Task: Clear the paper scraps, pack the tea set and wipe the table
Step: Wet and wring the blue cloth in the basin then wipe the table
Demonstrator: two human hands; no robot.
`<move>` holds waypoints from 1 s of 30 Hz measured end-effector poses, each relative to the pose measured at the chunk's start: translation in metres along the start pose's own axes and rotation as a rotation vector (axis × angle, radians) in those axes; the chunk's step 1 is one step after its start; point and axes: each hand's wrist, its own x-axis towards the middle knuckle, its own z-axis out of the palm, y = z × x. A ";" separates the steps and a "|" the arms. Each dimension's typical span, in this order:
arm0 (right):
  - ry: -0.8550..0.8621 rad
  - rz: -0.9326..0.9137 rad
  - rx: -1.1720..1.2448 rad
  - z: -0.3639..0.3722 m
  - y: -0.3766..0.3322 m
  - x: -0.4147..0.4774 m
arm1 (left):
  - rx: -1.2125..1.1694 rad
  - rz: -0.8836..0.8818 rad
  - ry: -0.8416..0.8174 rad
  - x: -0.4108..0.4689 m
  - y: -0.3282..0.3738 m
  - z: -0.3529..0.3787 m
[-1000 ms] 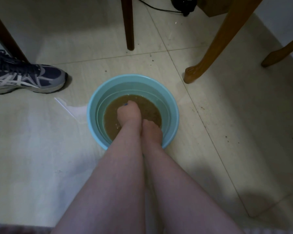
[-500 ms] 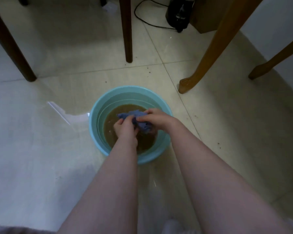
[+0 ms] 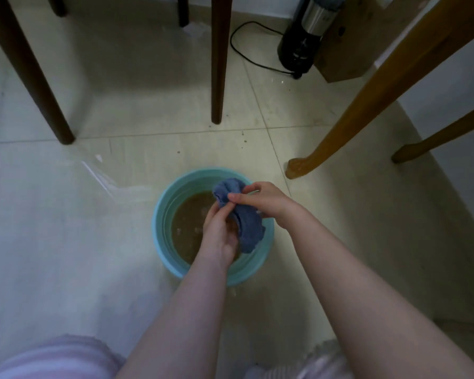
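Head view: blue cloth [image 3: 248,228] over basin [image 3: 160,228]

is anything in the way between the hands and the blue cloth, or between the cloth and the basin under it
Nothing visible stands in the way. The left hand and the right hand both hold the blue cloth directly, and it hangs over the teal basin of brown water with nothing in between.
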 end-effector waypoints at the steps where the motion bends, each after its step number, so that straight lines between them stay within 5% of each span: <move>1: 0.002 0.022 0.102 0.000 -0.004 -0.005 | -0.014 -0.024 -0.002 -0.008 0.004 0.007; 6: -0.011 0.053 0.628 -0.013 -0.034 -0.042 | -0.013 -0.033 -0.004 -0.049 0.034 0.040; 11: 0.148 -0.018 0.726 -0.033 -0.072 -0.108 | 0.372 0.165 0.193 -0.109 0.063 0.088; 17: 0.108 0.027 1.011 -0.081 -0.143 -0.209 | 0.551 0.240 0.183 -0.212 0.109 0.179; 21: 0.100 0.040 0.995 -0.115 -0.193 -0.269 | 0.587 0.259 0.152 -0.280 0.135 0.241; 30: 0.369 -0.247 0.713 -0.183 -0.296 -0.373 | 0.850 0.513 -0.001 -0.393 0.192 0.358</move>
